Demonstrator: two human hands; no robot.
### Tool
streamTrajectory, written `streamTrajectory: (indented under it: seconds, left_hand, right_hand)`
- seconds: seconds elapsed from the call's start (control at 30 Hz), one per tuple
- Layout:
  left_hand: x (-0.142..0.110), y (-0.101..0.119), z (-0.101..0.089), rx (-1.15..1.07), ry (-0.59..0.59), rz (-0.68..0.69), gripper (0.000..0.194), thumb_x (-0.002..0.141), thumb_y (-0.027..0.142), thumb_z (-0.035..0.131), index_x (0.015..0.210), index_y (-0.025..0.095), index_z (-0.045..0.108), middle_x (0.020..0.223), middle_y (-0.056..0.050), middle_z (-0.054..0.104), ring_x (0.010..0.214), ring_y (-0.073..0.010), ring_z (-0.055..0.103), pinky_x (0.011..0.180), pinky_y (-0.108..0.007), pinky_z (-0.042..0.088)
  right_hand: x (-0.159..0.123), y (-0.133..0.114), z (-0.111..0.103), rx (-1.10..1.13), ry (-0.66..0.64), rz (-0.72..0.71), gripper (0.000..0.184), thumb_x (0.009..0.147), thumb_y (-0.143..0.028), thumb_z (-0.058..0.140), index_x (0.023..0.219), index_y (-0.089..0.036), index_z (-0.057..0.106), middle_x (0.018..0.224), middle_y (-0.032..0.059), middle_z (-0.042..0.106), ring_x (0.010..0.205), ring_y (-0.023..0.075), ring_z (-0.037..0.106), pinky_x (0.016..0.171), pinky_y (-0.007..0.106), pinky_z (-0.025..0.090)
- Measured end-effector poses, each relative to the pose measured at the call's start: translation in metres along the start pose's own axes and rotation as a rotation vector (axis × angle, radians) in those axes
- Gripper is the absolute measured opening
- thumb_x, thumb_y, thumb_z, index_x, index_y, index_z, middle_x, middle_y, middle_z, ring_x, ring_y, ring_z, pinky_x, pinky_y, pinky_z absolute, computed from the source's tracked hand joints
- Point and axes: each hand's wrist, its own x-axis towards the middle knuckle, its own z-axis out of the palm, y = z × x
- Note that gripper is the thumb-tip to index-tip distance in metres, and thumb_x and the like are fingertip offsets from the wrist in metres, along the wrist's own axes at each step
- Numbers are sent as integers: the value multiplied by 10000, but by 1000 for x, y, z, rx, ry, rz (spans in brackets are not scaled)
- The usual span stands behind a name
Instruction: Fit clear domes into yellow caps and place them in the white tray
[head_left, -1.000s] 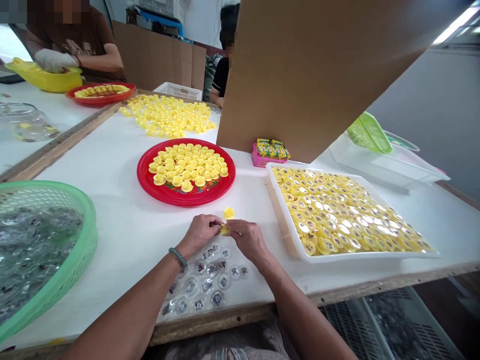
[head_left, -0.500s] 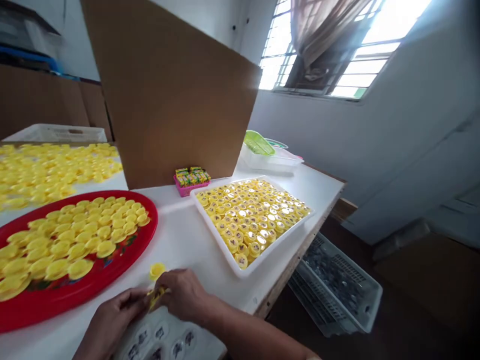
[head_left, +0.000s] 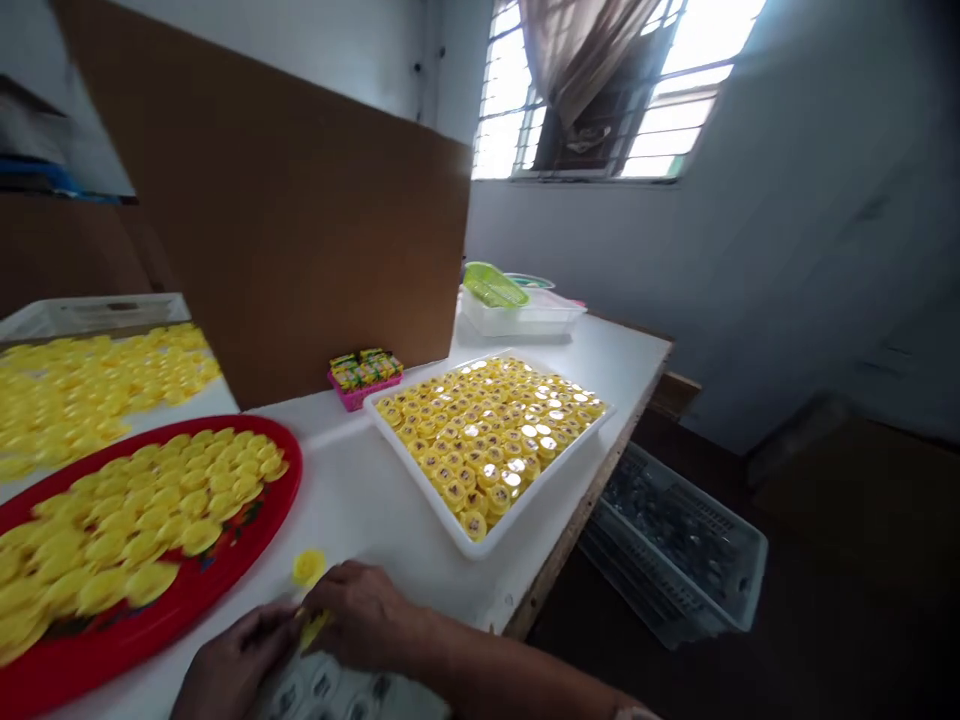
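Both my hands meet at the table's near edge on one small yellow cap (head_left: pixel 313 628). My left hand (head_left: pixel 234 668) pinches it from the left and my right hand (head_left: pixel 365 618) from the right, fingers closed. A second loose yellow cap (head_left: pixel 307 566) lies on the white table just beyond my fingers. Under my hands lie several clear round discs (head_left: pixel 324 687) with dark prints. A red tray (head_left: pixel 247 552) heaped with yellow caps sits to the left. A white tray (head_left: pixel 427 498) full of finished yellow caps with shiny tops stands to the right.
A tall brown cardboard sheet (head_left: pixel 300 230) stands behind the trays, with a small pink basket (head_left: pixel 351 395) of packets at its foot. Loose yellow caps (head_left: pixel 90 375) cover the far left. A clear tub with a green basket (head_left: pixel 495 285) sits far back. A grey crate (head_left: pixel 675 540) lies on the floor right of the table edge.
The view has swung sharply right and lifted, so the co-workers and green basket have left the frame and the window shows. My hands have stayed together on the yellow cap.
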Motion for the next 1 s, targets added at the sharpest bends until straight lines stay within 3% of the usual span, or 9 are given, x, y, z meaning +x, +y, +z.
streamTrajectory:
  seconds: [0.07,0.2,0.37,0.6,0.7,0.8,0.9,1.0]
  left_hand:
    - [-9,11,1,-68,-21,71,388,621,498,679,857,191,681,900,-97,688,897,-347,616,760,-398,516]
    - [-19,19,5,-188,-53,75,332,643,419,686,840,152,674,826,-75,683,797,-259,617,686,-295,484]
    - [-21,17,5,-96,34,140,245,714,397,619,785,167,667,698,-34,652,645,-208,583,542,-259,411]
    - [-25,19,-7,151,284,188,152,754,265,562,854,198,654,798,-22,665,723,-214,608,659,-293,460]
    - [-24,19,-9,310,357,312,322,747,145,516,1053,184,608,1009,-50,639,808,-218,610,741,-312,484]
    - [-20,20,-6,515,341,531,569,705,-3,412,1247,153,491,1237,-95,522,1088,-240,511,920,-343,428]
    - [-13,17,-1,693,280,727,633,700,-53,361,1294,145,449,1331,-131,430,1216,-272,385,1000,-432,343]
    - [-4,10,4,765,272,812,541,756,-30,360,1228,173,530,1331,-139,425,1132,-296,440,953,-468,365]
  right_hand:
    - [-3,-3,-3,46,-15,27,293,727,-306,666,1003,-217,627,936,34,681,867,192,625,789,250,480]
    - [-4,-4,-15,210,44,52,342,771,-346,648,1067,-177,615,960,73,670,861,182,623,780,264,477]
    - [21,0,-27,145,172,152,197,861,-262,538,997,-166,643,886,63,666,717,141,613,678,249,473]
    - [59,0,-10,36,-66,56,297,763,-216,669,1053,-164,642,986,82,670,777,166,624,732,268,477]
    - [44,-7,-20,50,-38,38,286,830,-250,594,1102,-164,618,1036,96,656,859,180,615,787,290,469]
    - [7,-21,-46,48,-34,-2,237,872,-221,517,1071,-152,625,1015,102,660,935,191,594,844,308,450]
    - [-37,-36,-66,54,-197,-74,295,844,-164,526,1132,-150,591,1051,93,655,989,184,571,891,300,430]
    - [-68,-41,-66,37,-325,-96,343,801,-147,582,1143,-165,582,1126,77,627,1045,174,543,939,281,396]
